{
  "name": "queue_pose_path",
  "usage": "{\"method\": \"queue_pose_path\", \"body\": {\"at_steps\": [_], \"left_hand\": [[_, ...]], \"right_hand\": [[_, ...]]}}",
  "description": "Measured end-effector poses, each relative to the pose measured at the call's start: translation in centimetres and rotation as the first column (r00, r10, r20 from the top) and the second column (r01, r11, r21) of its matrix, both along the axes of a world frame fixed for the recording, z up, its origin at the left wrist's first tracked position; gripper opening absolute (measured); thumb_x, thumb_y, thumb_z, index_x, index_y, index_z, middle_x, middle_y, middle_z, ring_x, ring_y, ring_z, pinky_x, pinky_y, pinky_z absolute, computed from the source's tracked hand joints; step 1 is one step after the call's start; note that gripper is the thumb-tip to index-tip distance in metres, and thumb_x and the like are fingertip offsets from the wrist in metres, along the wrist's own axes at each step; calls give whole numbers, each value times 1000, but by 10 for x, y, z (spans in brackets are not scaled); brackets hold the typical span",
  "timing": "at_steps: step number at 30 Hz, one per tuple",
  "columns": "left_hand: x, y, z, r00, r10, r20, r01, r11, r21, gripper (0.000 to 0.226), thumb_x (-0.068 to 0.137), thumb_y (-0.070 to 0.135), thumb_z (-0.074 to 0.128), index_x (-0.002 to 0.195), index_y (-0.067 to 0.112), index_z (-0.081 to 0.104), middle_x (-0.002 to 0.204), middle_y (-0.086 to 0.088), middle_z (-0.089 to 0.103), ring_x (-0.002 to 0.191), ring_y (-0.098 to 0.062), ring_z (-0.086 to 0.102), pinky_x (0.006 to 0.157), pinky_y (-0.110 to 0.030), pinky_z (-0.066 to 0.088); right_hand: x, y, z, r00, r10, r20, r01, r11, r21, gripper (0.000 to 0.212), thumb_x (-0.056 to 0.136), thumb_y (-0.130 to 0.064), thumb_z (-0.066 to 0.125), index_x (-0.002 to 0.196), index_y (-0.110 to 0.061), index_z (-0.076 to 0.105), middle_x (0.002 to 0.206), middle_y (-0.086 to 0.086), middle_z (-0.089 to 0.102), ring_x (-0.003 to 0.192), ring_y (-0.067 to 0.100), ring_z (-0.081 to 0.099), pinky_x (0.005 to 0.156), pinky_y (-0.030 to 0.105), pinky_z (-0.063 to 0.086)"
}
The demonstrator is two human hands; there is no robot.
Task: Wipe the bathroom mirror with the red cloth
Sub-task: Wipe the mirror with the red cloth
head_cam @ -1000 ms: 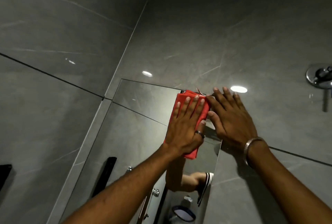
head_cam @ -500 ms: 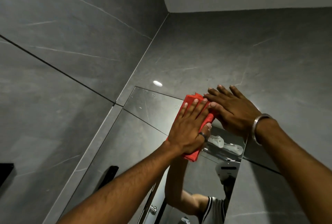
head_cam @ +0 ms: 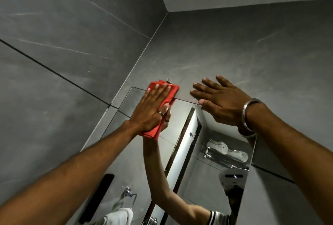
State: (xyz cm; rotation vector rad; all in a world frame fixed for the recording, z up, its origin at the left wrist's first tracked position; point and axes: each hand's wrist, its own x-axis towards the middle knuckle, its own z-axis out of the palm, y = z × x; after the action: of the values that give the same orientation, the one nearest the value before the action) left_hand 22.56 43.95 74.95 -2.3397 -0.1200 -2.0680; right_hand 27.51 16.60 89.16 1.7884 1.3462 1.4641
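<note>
Cloth now at the mirror's top edge, left of where it was, with the two hands apart.

Half a second ago the right hand [head_cam: 221,102] touched the cloth [head_cam: 163,98] beside the left hand [head_cam: 151,109]; now a bare strip of the mirror [head_cam: 183,152] edge and wall [head_cam: 234,48] lies between them, and the cloth has shifted left along the top edge. The left hand lies flat and open, fingers spread, pressing the one red cloth against the glass, its upper end overlapping the wall tile. The right hand is open too, palm to the wall, thumb at the mirror's top edge, gripping nothing. Counted: two hands, one cloth, one mirror, one ring [head_cam: 160,113] on the left hand, one bangle [head_cam: 249,114] on the right wrist, two rolled towels [head_cam: 227,150] reflected on a shelf.
</note>
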Motion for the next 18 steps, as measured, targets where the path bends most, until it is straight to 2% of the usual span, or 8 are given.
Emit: {"method": "queue_pose_path", "body": {"at_steps": [3, 10, 14, 18], "left_hand": [[-6, 24, 0, 1000, -21, 4, 21, 1000, -22, 60, 102, 54, 7, 157, 37, -11, 167, 17, -17, 155, -4, -22, 132, -43, -7], [-16, 56, -4, 999, -42, 6, 43, 999, -29, 63, 102, 54, 9, 159, 33, -8, 169, 14, -13, 160, -11, -13, 132, -43, -6], [-20, 69, -5, 998, -49, 31, 52, 996, -77, 63, 103, 53, 11, 160, 32, -6, 169, 16, -10, 159, -8, -12, 132, -43, -5], [-23, 77, -6, 996, -74, 48, 81, 986, -147, 63, 107, 45, 19, 164, 26, 1, 174, 6, -4, 160, -10, -10, 132, -41, -6]], "right_hand": [[1, 8, 2, 1000, -3, 12, 3, 1000, 2, 67, 99, -62, -9, 163, -47, -1, 173, -17, -10, 161, 12, -14, 130, 43, -17], [5, 39, 7, 999, 3, 50, -5, 999, 46, 64, 101, -63, -3, 163, -48, -1, 173, -15, -8, 162, 15, -12, 129, 48, -18], [6, 57, 6, 998, 10, 69, -15, 997, 77, 63, 102, -63, 0, 164, -46, 0, 174, -14, -6, 163, 17, -9, 129, 53, -16], [8, 66, 7, 997, 27, 68, -34, 995, 98, 65, 101, -64, -2, 163, -46, -1, 174, -13, -5, 163, 17, -8, 129, 55, -14]]}}
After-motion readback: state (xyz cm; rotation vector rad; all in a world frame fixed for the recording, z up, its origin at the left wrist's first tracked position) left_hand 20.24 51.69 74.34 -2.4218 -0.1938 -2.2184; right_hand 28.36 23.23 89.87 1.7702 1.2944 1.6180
